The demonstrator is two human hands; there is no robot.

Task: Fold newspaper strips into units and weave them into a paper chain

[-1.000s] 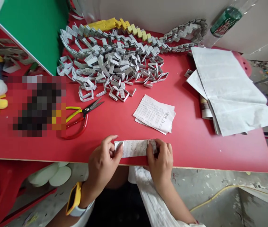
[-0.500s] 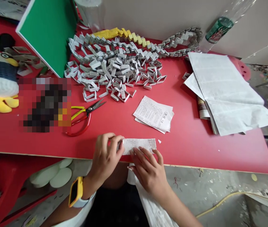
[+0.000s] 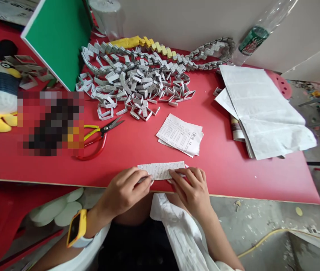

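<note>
A narrow strip of printed paper (image 3: 161, 170) is held at the table's near edge, slightly raised on its lower side. My left hand (image 3: 127, 188) pinches its left end between thumb and fingers. On its right end, my right hand (image 3: 189, 184) grips with the thumb underneath and fingers on top. Beyond the strip lies a small stack of printed paper sheets (image 3: 180, 134). To the left rest scissors (image 3: 100, 137) with red and yellow handles, blades partly apart. Farther back spreads a pile of folded paper links (image 3: 140, 88).
A woven paper chain (image 3: 210, 60) with a yellow section runs along the wall. Large paper sheets (image 3: 267, 113) lie at right, near a plastic bottle (image 3: 254, 41). A green board (image 3: 61, 41) leans at left beside a plush bird (image 3: 3, 94). A blurred patch hides part of the table.
Both hands have shifted to grip the strip by its two ends with thumbs beneath. The right hand, earlier lying flat on the paper, has moved right. The view has shifted slightly.
</note>
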